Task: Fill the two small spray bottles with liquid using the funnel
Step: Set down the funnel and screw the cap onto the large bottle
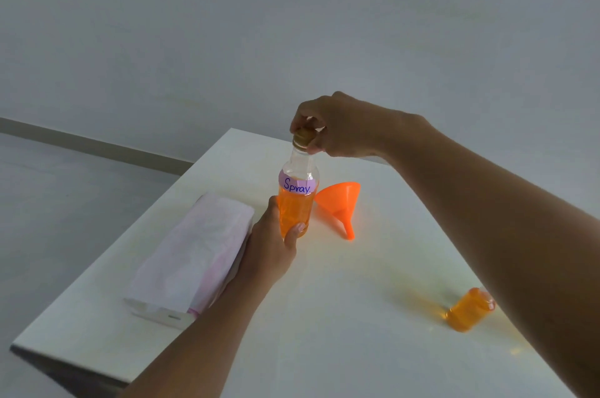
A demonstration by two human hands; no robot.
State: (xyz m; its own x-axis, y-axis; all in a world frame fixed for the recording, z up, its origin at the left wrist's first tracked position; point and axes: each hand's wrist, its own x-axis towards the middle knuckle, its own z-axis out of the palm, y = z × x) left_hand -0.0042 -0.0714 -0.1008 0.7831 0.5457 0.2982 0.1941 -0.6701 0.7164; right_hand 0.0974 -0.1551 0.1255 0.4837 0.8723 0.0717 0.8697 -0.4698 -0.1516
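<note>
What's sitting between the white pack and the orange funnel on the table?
In the head view, the bottle labelled Spray is between white pack and funnel, gripped by the left hand; the right hand pinches its cap.

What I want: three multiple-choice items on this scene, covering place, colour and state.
1. The liquid in the labelled bottle is: A. blue B. green C. orange
2. The funnel is: A. in the bottle's neck B. on its side on the table C. upright on its rim
3. The cap is: A. on the bottle, gripped by the right hand B. off, on the table C. missing

Answers: C, orange shows through the clear wall; B, it lies beside the bottle; A, the right hand grips it while the left hand holds the body.
</note>
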